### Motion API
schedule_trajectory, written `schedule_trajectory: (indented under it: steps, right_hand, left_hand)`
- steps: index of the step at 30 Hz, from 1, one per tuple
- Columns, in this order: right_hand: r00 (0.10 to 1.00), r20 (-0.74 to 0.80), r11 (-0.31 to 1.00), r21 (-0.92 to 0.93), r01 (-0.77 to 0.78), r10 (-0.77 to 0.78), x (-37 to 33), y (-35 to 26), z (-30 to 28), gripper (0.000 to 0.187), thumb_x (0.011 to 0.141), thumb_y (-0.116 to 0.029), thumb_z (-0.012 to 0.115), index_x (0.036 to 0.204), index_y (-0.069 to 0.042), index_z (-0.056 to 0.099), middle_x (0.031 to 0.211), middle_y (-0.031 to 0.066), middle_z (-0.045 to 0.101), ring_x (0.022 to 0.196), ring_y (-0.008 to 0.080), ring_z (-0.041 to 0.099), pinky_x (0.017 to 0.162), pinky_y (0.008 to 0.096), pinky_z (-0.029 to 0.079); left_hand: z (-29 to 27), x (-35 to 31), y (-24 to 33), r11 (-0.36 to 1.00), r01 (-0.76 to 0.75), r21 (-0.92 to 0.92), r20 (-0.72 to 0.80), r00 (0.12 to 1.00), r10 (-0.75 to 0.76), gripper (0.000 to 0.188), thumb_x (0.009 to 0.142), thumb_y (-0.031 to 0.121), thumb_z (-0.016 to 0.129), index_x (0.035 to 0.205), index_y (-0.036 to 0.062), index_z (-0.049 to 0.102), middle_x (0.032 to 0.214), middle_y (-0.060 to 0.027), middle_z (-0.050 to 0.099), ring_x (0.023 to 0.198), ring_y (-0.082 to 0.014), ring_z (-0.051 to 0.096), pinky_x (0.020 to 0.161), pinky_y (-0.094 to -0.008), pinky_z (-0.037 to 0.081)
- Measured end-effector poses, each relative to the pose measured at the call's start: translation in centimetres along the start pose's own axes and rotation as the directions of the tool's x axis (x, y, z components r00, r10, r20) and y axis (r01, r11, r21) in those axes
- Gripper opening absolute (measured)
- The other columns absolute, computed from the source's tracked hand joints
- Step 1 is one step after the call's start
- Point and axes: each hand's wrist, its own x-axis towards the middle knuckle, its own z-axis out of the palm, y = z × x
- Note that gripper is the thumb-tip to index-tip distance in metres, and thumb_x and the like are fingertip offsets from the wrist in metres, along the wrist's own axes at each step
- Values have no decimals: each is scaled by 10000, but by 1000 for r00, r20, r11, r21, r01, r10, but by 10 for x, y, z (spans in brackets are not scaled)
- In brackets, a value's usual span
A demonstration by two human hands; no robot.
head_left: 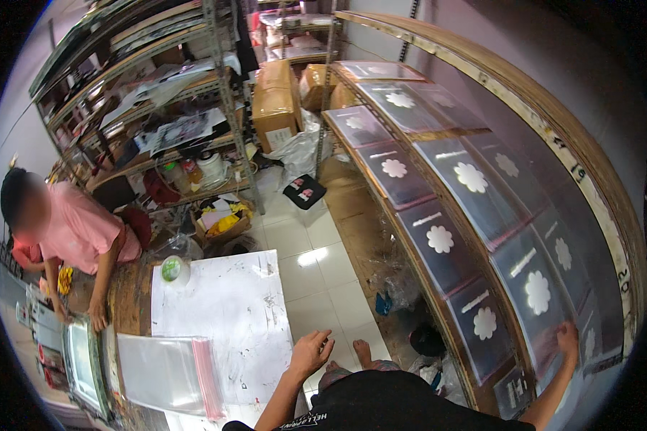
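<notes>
Hanging loose at lower centre of the frame, the left hand holds nothing, fingers half curled. The right hand, lower right, is at a flower-printed clear plastic bag lying on the wooden shelf; I can't tell whether it grips. Cardboard boxes stand upper centre.

I log shelf bags: clear, white flower print. Bag stack: clear, pink-edged. Sheet: white, dark-specked.

Flower-printed plastic bags on wooden shelving
</notes>
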Motion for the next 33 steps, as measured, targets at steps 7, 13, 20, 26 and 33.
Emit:
schedule_trajectory:
  steps: [7, 13, 20, 26, 33]
  right_hand:
    - [968, -188, 925, 308, 221, -169, 40, -109, -35, 401, 983, -146, 524, 1356, 2, 528, 1317, 191, 590, 1213, 368, 568, 1043, 422, 423]
    - [895, -60, 615, 706, 351, -442, 20, -371, -61, 324, 959, -129, 597, 1243, 27, 603, 1177, 111, 660, 1114, 202, 619, 965, 318, 466]
    - [429, 222, 375, 873, 313, -875, 20, -540, 80, 307, 962, -183, 613, 1209, -3, 644, 1119, 80, 690, 1044, 167, 636, 932, 313, 498]
    - [159, 477, 490, 870, 55, -864, -7, -592, 309, 322, 942, -240, 596, 1190, -40, 640, 961, 86, 699, 830, 165, 678, 700, 320, 543]
    - [-47, 709, 704, 704, 91, -704, -47, -558, 443, 289, 924, -311, 580, 1040, -61, 666, 823, 62, 661, 685, 159, 649, 546, 311, 518]
  left_hand:
    - [-16, -14, -7, 994, 107, -17, -98, 989, -108, 246, 876, 143, 688, 1091, 24, 677, 901, -151, 676, 792, -340, 657, 716, -423, 529]
    - [-18, -16, -13, 998, 37, 60, -407, 913, -9, 258, 853, 88, 687, 1099, 12, 665, 1069, -187, 631, 983, -352, 619, 823, -394, 520]
    - [-24, -39, -33, 918, 341, 203, -665, 736, -126, 374, 827, 90, 681, 1177, -24, 616, 1250, -240, 552, 1180, -425, 509, 1043, -505, 384]
    - [4, -64, -78, 713, 585, 386, -725, 670, -158, 464, 922, 255, 606, 1280, -34, 549, 1435, -291, 438, 1313, -483, 401, 1111, -571, 299]
    - [5, -52, -79, 664, 647, 375, -752, 631, -190, 439, 923, 229, 599, 1265, -42, 553, 1414, -283, 464, 1322, -483, 396, 1103, -577, 317]
